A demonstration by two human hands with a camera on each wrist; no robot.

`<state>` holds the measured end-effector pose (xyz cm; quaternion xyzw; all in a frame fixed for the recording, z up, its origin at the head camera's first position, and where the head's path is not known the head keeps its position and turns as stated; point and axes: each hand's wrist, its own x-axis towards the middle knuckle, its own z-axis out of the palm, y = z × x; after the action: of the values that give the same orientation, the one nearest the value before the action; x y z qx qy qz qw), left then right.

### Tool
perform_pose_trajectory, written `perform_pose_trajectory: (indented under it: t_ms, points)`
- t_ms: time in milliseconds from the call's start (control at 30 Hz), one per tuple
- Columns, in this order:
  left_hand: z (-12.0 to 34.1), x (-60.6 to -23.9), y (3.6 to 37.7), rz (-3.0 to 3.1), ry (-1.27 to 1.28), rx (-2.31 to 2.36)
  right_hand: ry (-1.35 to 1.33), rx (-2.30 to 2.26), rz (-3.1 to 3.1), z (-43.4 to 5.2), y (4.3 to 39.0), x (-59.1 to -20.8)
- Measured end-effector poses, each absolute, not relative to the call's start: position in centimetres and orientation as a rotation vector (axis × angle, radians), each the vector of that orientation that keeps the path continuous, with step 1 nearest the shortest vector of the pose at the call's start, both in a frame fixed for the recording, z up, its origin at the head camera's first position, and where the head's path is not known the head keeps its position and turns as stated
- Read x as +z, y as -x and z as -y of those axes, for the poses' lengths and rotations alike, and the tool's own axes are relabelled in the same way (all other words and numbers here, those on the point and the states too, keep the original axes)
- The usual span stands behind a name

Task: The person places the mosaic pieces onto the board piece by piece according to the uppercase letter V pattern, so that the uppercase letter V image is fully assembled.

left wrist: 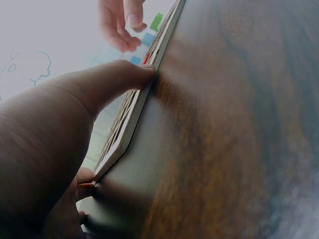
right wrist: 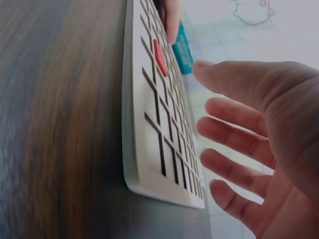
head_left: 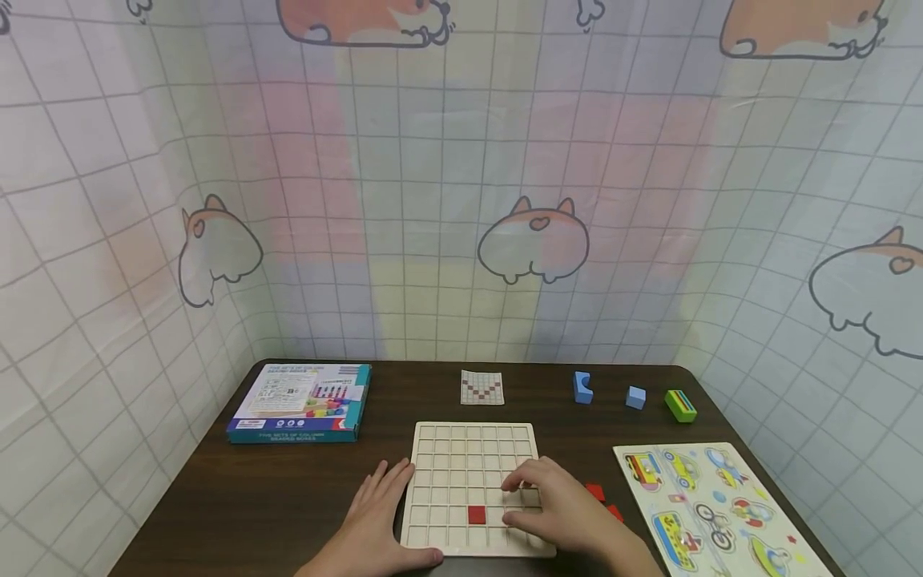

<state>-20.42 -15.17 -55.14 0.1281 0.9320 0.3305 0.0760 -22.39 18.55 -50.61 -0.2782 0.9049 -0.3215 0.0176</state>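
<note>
— Both hands at the near edge of the table: left hand lying flat with relaxed fingers against the left rim of the grid board, thumb pressed to its edge, grasping nothing

— And the right hand?

— Spread loosely over the board's near right cells, fingers straight, holding nothing as far as the wrist view shows

— Progress on the board?

— Barely begun, judging by the cells: just one red tile seated, in the second row from the near edge, about the middle; every other cell bare

— Anything left to place?

— Loose red tiles waiting on the table just right of the board, partly hidden behind the right hand; pattern card lying beyond the far edge of the board, showing a red V, so most of the filling probably left

— Elsewhere?

— Boxed set at the far left, vehicle puzzle at the near right corner, blue blocks and green block along the far right
</note>
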Motion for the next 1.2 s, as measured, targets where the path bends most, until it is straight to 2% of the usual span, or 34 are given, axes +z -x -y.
perform_pose_trajectory:
  t_ms: [667,1000,1200]
  points:
    - [15.3,-54.9,20.4,-2.811,-0.434,0.994,0.806,-0.955,-2.858,-22.8,22.1,-50.9]
    - [15.3,-55.2,20.5,-2.819,-0.412,0.978,0.639,-0.940,-2.843,-24.6,22.1,-50.5]
    - [15.1,-55.4,20.6,-2.828,-0.390,0.958,0.629,-0.928,-2.859,-25.7,21.8,-50.5]
